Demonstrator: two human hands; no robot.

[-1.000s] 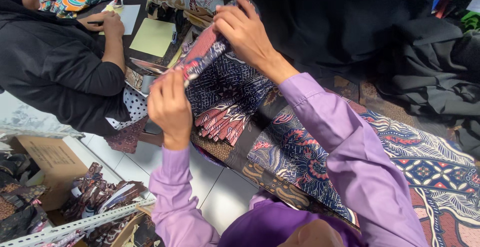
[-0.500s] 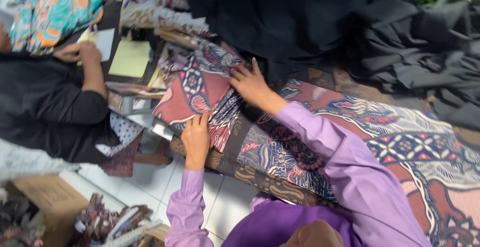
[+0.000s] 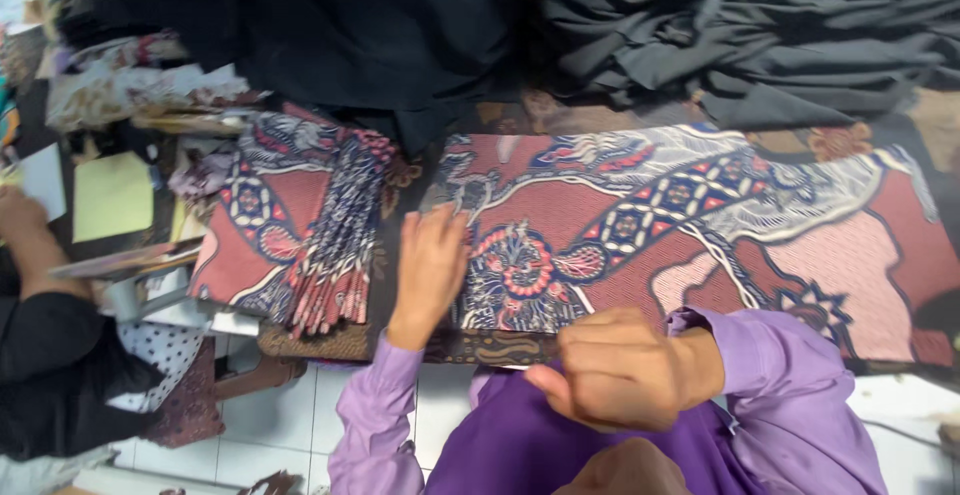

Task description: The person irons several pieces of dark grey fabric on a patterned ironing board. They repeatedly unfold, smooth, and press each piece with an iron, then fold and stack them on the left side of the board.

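Pressing flat on the batik cloth [image 3: 690,235], left hand [image 3: 430,270] lies open, palm down, at the cloth's left end. The red-and-blue cloth is spread on the desk [image 3: 300,343], long axis running left-right, most of it stretching right of that hand. Right hand [image 3: 620,370] is curled shut near the chest, gripping nothing visible, above the cloth's near edge. Folded pleated batik [image 3: 300,225] sits just left. Black fabric pile [image 3: 700,35] far. A co-worker's black sleeve [image 3: 50,375] at left.
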